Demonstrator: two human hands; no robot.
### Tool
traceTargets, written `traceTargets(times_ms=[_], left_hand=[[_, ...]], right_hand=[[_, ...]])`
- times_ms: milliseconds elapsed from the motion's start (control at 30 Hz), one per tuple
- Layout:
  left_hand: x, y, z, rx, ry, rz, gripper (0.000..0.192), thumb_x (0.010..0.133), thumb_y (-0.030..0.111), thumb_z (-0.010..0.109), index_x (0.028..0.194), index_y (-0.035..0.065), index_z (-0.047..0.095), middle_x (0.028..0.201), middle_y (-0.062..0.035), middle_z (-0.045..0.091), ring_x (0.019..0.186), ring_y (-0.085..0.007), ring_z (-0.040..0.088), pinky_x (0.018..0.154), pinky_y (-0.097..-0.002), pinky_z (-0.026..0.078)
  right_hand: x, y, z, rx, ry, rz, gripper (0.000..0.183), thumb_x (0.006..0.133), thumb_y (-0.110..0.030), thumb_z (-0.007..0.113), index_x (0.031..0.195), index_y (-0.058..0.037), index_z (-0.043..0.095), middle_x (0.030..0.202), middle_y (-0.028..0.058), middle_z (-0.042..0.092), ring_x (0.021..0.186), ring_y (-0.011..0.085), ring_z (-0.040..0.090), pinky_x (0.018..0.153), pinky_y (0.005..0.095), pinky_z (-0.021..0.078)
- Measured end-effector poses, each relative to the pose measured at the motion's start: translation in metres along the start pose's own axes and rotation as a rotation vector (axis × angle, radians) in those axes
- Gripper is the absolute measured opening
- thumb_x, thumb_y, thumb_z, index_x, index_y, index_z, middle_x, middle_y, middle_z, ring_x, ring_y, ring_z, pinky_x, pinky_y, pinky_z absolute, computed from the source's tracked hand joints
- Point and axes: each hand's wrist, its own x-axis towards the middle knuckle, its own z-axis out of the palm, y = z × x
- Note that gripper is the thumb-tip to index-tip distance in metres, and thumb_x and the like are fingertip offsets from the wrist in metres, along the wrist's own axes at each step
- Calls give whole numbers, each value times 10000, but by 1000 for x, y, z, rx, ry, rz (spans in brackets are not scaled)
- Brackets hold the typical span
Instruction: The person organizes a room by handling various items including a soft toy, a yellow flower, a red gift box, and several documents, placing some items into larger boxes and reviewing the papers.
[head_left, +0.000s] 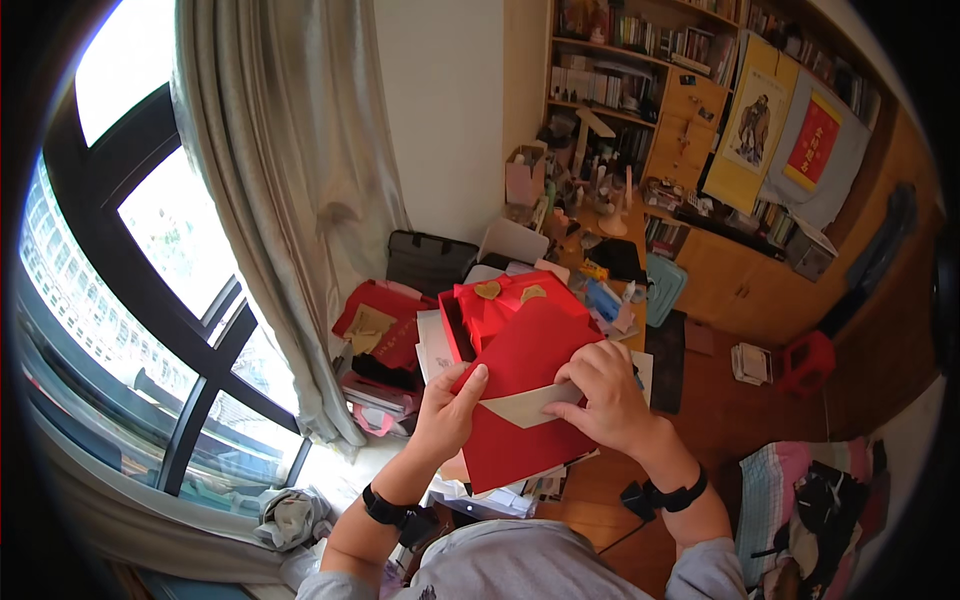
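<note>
A large red paper envelope (536, 345) is held up in front of me, with its upper part spread upward and its body below. A pale cream paper piece (517, 411) shows in a wedge across its middle. My left hand (450, 409) grips the envelope's left edge, thumb on top. My right hand (604, 390) pinches the cream piece near the envelope's right side, its fingers curled over the red paper. Just beyond the envelope lies an open red box (450, 319) with red satin-like fabric (510, 292) and two gold heart-shaped pieces, partly hidden by the envelope.
A red bag (409, 330) with a cream bow stands left of the box, near a dark case (429, 261). The wooden desk (636, 225) is crowded with bottles and small items. A curtain (300, 187) hangs by the window. A red stool (810, 362) stands at the right.
</note>
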Motion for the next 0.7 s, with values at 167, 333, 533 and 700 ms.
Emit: traceTargets(times_ms=[167, 333, 533, 700], left_hand=[[3, -3, 0, 38, 2, 10, 246, 993, 227, 575, 948, 10, 679, 804, 39, 643, 735, -14, 534, 647, -197, 428], [3, -1, 2, 95, -25, 25, 249, 992, 233, 579, 918, 15, 673, 746, 74, 582, 683, -3, 469, 599, -195, 378], [3, -2, 0, 175, -62, 54, 250, 993, 242, 579, 923, 19, 669, 732, 79, 560, 680, 3, 447, 584, -196, 362], [2, -4, -9, 163, -55, 36, 247, 990, 238, 584, 951, 13, 675, 738, 75, 571, 677, 3, 448, 578, -193, 361]], right_hand=[[-3, 1, 1, 56, -11, 28, 267, 662, -156, 811, 799, -113, 586, 812, 29, 550, 857, 246, 537, 791, 390, 370], [-12, 4, 5, 104, -8, 58, 163, 714, -89, 760, 748, -96, 600, 711, 21, 605, 745, 224, 559, 791, 375, 367], [-22, 10, 6, 107, 2, 67, 159, 706, -68, 755, 816, -97, 643, 752, 49, 613, 775, 232, 580, 816, 372, 375], [-20, -3, 3, -35, 344, 222, 433, 703, -86, 798, 1088, -57, 602, 966, 106, 624, 799, 252, 596, 894, 397, 409]])
